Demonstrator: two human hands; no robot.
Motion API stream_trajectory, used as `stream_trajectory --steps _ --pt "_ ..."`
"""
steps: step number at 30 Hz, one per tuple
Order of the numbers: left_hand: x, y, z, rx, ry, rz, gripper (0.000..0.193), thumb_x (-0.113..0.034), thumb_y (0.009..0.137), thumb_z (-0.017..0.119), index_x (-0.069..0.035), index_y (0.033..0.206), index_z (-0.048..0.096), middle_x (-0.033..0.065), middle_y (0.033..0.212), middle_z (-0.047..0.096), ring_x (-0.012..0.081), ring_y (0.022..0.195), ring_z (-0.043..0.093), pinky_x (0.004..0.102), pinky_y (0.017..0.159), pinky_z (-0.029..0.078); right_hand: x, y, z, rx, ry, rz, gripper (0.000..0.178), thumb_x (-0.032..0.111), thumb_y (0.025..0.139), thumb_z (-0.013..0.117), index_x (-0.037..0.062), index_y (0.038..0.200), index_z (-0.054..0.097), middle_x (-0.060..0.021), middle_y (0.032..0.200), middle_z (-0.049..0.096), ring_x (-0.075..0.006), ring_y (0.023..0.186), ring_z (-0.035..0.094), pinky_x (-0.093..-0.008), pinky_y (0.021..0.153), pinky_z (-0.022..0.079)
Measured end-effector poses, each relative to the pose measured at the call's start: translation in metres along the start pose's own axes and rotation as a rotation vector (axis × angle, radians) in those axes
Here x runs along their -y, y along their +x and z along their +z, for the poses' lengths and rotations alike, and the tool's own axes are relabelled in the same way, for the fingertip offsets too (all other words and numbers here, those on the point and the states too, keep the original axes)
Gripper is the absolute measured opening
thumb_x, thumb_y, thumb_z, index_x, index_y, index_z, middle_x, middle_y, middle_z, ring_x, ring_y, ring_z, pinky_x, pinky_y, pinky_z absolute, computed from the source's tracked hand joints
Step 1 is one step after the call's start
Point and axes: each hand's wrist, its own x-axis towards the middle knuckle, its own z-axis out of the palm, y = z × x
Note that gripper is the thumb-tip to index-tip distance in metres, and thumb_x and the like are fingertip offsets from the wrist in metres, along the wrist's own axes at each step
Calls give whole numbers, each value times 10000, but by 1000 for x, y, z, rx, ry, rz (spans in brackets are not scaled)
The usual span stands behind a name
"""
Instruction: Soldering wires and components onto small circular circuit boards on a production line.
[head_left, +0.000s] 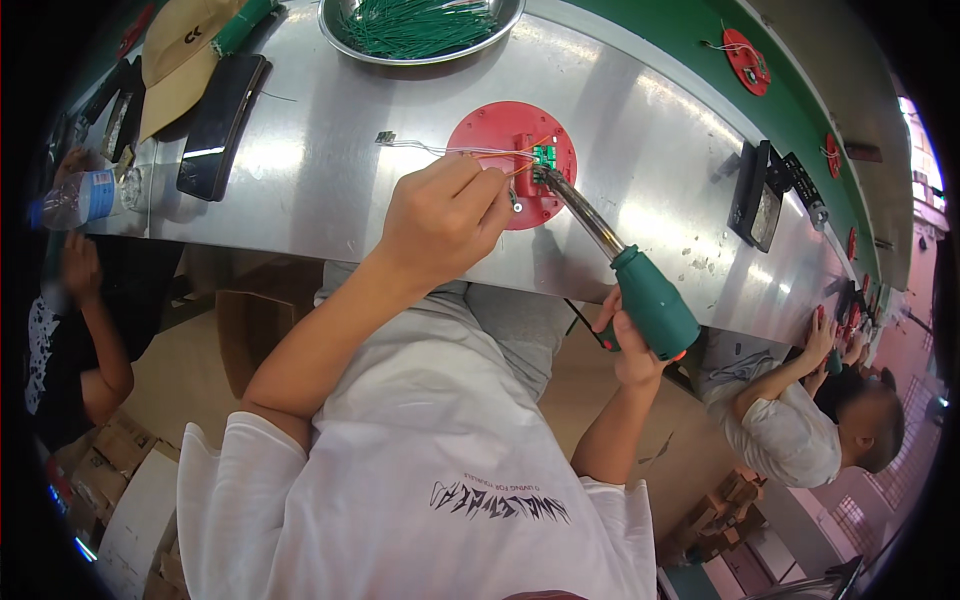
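Observation:
A round red plastic disc [480, 123] lies on the metal table with a small green circuit board [544, 158] on it. My left hand [445, 212] is closed in a pinch on a thin orange wire [518, 171] that leads to the board. Pale wires [428, 147] run left from the board to a small dark part [385, 138] on the table. In my right hand [636, 348] is a soldering iron [650, 300] with a green handle and a metal barrel. Its tip is at the board, close to the wire ends; whether it touches cannot be made out.
A metal bowl [330, 30] of green wires stands at the far side. Left are a phone [220, 128], a cap [180, 60] and a plastic bottle [85, 196]. A black stand [765, 200] sits right. More red discs [745, 62] lie beyond. Co-workers sit on both sides.

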Motion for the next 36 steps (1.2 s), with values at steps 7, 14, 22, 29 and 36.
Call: stream_trajectory --steps 7,14,22,29,36 --pt "-2 1 -1 16 2 -16 110 23 738 694 -27 728 596 75 671 516 238 576 544 359 491 453 4 -1 -1 -123 84 -90 524 305 883 633 -97 1217 594 -223 1039 661 -219 583 632 -310 530 493" --pt "0 1 1 4 -3 -7 111 22 733 703 -22 729 601 72 673 539 242 575 562 362 502 472 1 -3 -1 -151 53 -91 551 319 887 633 -110 1228 577 -228 1033 657 -210 586 639 -293 509 488" --pt "-3 3 -9 -178 43 -2 270 80 729 671 46 997 675 133 872 630 275 697 598 351 586 498 2 -4 0 -159 56 -80 565 320 888 638 -121 1234 567 -227 1031 654 -208 580 630 -295 513 487" --pt "-16 9 -12 -62 -41 80 290 120 774 671 65 1058 687 143 904 692 277 739 635 358 640 515 6 -1 4 -102 -32 -107 550 304 892 643 -110 1249 581 -213 1043 665 -213 584 625 -315 540 482" --pt "-11 5 7 -64 15 65 237 51 700 693 10 933 682 99 848 654 263 733 630 357 618 523 8 2 10 -125 99 -96 349 131 847 728 -106 1096 666 -171 966 712 -164 599 650 -286 580 543"
